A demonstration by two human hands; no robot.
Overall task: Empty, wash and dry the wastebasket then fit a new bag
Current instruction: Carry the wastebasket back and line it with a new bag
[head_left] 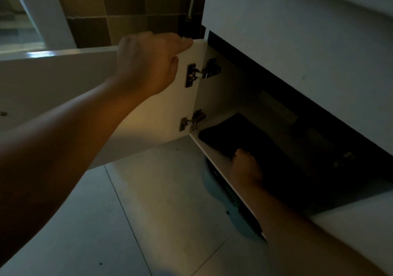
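My left hand [148, 63] grips the top edge of a white cabinet door [53, 88] that is swung open to the left. My right hand [246, 165] reaches into the low cabinet and rests on a flat black pile [225, 133], probably folded bags, on the cabinet floor. Its fingers are hidden in the dark, so the grip is unclear. No wastebasket is in view.
Two metal hinges [202, 71] join the door to the cabinet side. The white cabinet front [297, 42] hangs over the opening. Pale floor tiles [159, 212] lie below, brown wall tiles [127, 10] behind. A dark shape [221, 190] sits under the cabinet edge.
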